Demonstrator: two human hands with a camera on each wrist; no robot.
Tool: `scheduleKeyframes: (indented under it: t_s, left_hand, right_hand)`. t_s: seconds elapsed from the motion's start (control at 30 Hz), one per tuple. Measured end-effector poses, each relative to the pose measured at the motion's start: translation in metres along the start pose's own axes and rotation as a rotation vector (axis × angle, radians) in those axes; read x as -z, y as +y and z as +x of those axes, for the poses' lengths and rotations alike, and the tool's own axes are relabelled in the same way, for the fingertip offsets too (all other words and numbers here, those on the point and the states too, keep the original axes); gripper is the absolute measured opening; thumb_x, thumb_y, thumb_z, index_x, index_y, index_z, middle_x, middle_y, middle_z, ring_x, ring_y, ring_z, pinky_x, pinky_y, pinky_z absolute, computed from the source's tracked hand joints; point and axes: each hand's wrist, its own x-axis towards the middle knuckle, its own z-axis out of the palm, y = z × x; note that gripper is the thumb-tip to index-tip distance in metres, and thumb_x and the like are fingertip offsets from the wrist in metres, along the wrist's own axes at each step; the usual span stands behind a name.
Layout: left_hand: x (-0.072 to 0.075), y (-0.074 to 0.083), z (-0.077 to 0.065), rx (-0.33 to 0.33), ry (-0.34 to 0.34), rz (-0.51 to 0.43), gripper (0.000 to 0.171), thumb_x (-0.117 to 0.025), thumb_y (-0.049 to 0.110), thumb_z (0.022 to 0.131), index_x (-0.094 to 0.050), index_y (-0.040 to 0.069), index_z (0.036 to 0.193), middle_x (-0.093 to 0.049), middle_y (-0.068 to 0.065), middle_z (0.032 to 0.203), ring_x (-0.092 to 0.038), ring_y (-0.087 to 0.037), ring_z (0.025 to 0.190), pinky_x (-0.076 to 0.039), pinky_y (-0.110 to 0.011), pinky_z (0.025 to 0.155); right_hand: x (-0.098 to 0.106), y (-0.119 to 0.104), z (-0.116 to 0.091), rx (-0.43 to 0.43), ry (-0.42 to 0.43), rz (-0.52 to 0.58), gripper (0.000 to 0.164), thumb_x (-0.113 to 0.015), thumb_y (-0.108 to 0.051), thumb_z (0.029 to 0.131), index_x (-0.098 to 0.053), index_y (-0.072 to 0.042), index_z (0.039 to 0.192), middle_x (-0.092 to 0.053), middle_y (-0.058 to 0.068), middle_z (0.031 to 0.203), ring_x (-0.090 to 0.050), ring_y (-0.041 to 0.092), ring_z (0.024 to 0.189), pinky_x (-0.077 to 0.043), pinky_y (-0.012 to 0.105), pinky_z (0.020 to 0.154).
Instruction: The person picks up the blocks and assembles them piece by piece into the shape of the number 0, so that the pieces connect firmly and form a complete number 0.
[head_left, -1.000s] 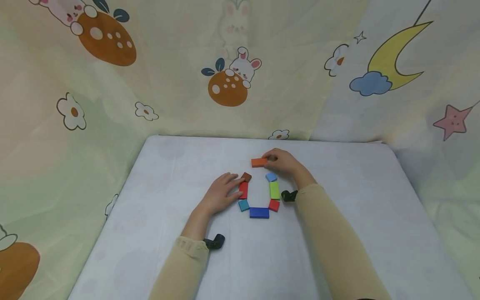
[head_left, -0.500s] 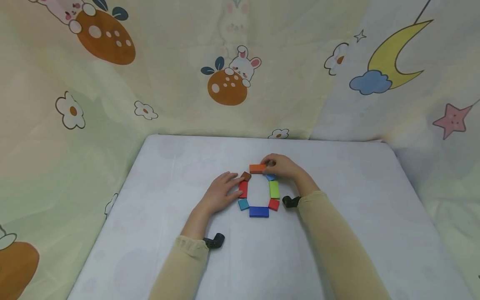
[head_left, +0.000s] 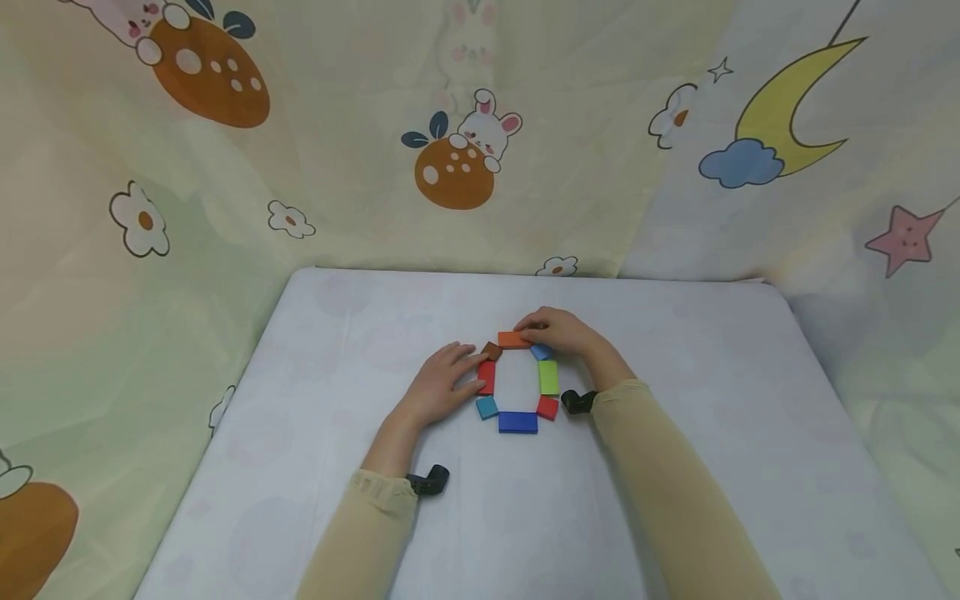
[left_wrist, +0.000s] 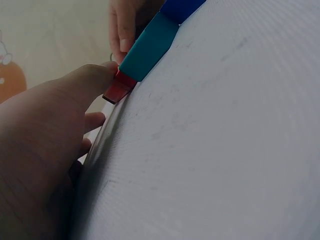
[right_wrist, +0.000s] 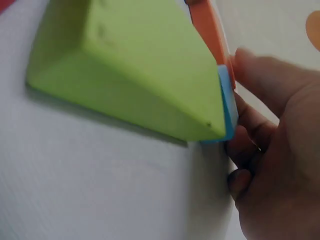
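Note:
In the head view, wooden blocks form a ring on the white table. My right hand [head_left: 566, 333] pinches an orange block [head_left: 512, 340] at the ring's far side. A light blue block [head_left: 540, 352] lies just under that hand, with a lime green block [head_left: 548, 377] nearer me. On the left, my left hand [head_left: 441, 387] lies with fingers extended, touching a long red block [head_left: 487, 378] and reaching a brown block [head_left: 492, 351]. The left wrist view shows the thumb against the red block [left_wrist: 120, 88]. In the right wrist view, fingers meet the orange block [right_wrist: 207, 30].
Nearer me, the ring continues with a teal block [head_left: 487, 407], a dark blue block [head_left: 518, 422] and a small red block [head_left: 547, 407]. White cloth covers the table [head_left: 300, 467]. A patterned curtain [head_left: 360, 167] hangs behind and at both sides.
My right hand has drawn the orange block toward me and slightly left, into line with the brown and light blue blocks. The left hand stays in place.

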Motion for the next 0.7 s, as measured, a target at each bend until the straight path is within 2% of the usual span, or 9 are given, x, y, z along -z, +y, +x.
scheduleKeyframes:
  t_s: [0.33, 0.57, 0.7]
  left_hand:
    - [-0.0026, 0.0001, 0.0019, -0.007, 0.002, 0.000, 0.054, -0.050, 0.055, 0.098, -0.046, 0.034, 0.148, -0.041, 0.002, 0.155, -0.025, -0.025, 0.151, -0.025, -0.046, 0.122]
    - [-0.0019, 0.0009, 0.0008, -0.001, -0.008, -0.003, 0.055, -0.051, 0.055, 0.098, -0.045, 0.034, 0.148, -0.041, 0.001, 0.155, -0.025, -0.026, 0.151, -0.025, -0.047, 0.122]
    - [-0.0012, 0.0017, -0.0010, 0.011, -0.012, -0.011, 0.056, -0.051, 0.055, 0.098, -0.044, 0.034, 0.149, -0.041, 0.002, 0.155, -0.025, -0.025, 0.151, -0.024, -0.047, 0.122]
  right_hand:
    - [-0.0007, 0.0034, -0.0010, -0.005, 0.009, -0.024, 0.027, -0.058, -0.031, 0.099, -0.070, -0.023, 0.122, -0.061, 0.005, 0.125, -0.053, 0.025, 0.114, -0.043, 0.048, 0.106]
    - [-0.0032, 0.0074, -0.0030, -0.012, 0.023, -0.009, 0.031, -0.053, -0.035, 0.101, -0.066, -0.025, 0.127, -0.058, 0.006, 0.135, -0.049, 0.027, 0.127, -0.038, 0.051, 0.113]
    - [-0.0042, 0.0067, -0.0099, -0.038, 0.019, 0.002, 0.036, -0.053, -0.036, 0.101, -0.060, -0.023, 0.133, -0.058, 0.008, 0.133, -0.050, 0.028, 0.124, -0.041, 0.050, 0.111]
